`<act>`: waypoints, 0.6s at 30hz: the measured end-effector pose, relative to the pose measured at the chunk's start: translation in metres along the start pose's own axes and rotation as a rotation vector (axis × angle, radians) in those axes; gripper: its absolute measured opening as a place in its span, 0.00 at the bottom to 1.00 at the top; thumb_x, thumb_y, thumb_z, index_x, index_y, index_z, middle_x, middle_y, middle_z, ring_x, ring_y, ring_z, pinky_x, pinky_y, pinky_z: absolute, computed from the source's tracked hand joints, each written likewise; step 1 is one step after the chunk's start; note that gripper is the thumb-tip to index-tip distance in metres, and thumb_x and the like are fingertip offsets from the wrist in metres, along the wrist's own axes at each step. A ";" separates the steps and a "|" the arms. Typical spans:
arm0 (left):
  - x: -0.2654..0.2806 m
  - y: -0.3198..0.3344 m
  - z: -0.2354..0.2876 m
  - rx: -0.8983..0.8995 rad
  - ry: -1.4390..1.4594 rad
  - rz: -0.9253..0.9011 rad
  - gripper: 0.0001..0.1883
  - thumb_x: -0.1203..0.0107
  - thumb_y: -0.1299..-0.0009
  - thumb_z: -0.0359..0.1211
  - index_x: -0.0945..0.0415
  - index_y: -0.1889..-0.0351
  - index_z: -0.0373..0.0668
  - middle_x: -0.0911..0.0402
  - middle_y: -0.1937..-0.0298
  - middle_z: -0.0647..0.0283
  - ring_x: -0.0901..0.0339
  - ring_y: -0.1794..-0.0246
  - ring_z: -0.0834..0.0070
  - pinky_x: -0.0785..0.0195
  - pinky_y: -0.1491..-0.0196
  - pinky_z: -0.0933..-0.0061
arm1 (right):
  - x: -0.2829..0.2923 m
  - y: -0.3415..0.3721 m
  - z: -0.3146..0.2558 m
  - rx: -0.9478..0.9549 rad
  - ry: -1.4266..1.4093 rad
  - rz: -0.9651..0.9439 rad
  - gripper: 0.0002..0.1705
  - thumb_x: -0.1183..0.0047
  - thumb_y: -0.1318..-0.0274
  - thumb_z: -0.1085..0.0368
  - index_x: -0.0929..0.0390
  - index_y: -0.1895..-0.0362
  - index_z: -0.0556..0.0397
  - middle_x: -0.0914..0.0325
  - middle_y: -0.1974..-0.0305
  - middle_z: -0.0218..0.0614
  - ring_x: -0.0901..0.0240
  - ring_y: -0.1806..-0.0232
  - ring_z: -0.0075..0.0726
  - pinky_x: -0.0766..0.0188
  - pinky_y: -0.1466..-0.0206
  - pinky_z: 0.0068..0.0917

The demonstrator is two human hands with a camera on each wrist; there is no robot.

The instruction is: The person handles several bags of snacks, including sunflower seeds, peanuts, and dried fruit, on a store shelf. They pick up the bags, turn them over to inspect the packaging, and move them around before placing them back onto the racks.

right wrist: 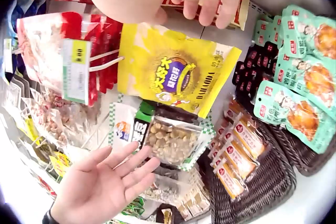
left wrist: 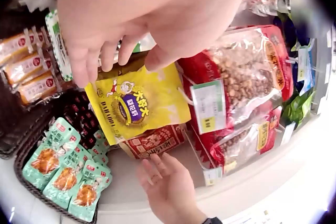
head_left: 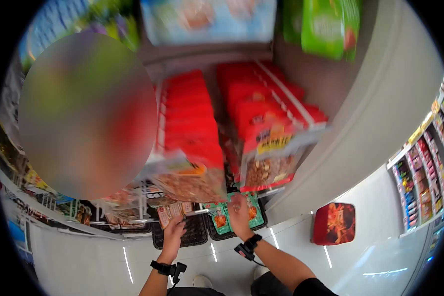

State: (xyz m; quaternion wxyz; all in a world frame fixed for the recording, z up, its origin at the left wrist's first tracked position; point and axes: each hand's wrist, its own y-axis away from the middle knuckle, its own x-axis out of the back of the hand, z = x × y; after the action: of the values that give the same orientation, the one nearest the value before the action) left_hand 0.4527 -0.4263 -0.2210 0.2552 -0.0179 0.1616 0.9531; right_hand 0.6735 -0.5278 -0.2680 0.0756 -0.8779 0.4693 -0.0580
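Left hand [right wrist: 105, 184] and right hand [left wrist: 170, 184] flanking yellow bag [right wrist: 173, 71], fingers extended, both grips slack and empty, red bags [left wrist: 249, 69], green packets [left wrist: 67, 178] nearby

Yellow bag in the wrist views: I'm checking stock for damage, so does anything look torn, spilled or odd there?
Nothing stands out. The yellow bag shows no tear on its visible face (its back is hidden), and no spill shows around it. In the right wrist view it partly covers a green-checked bag.
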 end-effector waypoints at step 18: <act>-0.060 -0.100 -0.039 -0.581 0.011 0.058 0.17 0.45 0.25 0.33 0.31 0.41 0.38 0.26 0.47 0.64 0.30 0.45 0.76 0.39 0.39 0.72 | -0.037 -0.097 0.002 0.448 -0.294 -0.270 0.20 0.43 0.36 0.67 0.28 0.43 0.62 0.19 0.55 0.37 0.24 0.53 0.27 0.28 0.48 0.27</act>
State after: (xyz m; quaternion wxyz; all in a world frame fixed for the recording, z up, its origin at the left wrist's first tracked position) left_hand 0.5524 -0.3856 -0.2811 0.2111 -0.0908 -0.1161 0.9663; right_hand 0.7326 -0.4436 -0.2534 0.3261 -0.8928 0.3079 -0.0417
